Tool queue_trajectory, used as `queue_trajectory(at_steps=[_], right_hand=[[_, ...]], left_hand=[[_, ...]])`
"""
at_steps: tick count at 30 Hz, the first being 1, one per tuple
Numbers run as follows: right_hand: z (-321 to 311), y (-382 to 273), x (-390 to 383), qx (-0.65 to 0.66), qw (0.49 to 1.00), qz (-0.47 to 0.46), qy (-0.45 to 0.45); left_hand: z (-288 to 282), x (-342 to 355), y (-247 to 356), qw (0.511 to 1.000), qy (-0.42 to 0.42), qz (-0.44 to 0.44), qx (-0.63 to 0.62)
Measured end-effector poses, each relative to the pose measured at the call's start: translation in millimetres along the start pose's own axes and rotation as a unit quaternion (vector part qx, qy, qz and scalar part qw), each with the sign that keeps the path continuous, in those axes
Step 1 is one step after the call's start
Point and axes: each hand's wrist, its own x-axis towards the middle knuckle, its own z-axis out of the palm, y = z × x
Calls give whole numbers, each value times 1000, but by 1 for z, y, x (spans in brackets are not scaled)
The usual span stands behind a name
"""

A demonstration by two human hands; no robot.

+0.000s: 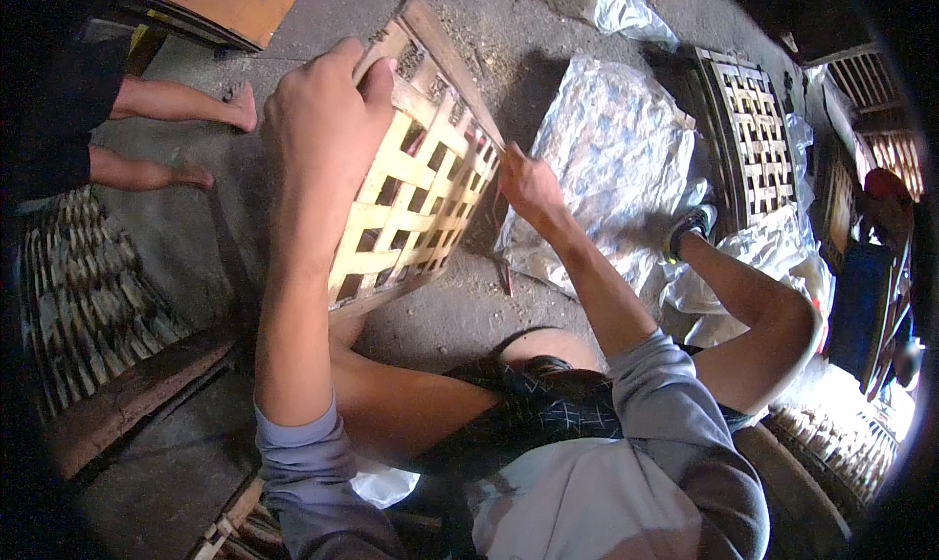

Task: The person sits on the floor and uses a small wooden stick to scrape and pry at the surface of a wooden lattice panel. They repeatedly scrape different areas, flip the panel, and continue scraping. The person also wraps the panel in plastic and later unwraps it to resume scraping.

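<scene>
A pale woven slat panel (411, 193) with a wooden rim is raised and tilted above my lap. My left hand (328, 110) grips it at the upper left, fingers curled over the rim. My right hand (528, 183) is closed at the panel's right edge, beside the long wooden strip; whether it also holds a small tool is hard to tell. Beneath that hand a thin reddish stick (508, 278) shows near a crumpled silvery sheet (611, 144) on the floor.
Another person's bare legs (166, 100) are at upper left, near an orange board (220, 2). Stacked woven panels (748, 130) lie at right beside plastic (743, 257). Woven slatting (88, 296) and a plank (137, 394) are at lower left. Another person (880, 227) is at far right.
</scene>
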Motion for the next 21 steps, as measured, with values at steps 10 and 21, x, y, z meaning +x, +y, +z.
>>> queue_trajectory(at_steps=[10, 21], right_hand=[[-35, -59, -8, 53, 950, -212, 224], [-30, -45, -27, 138, 968, -123, 167]], left_hand=[[2, -5, 7, 1000, -7, 25, 9], [8, -6, -6, 999, 22, 48, -9]])
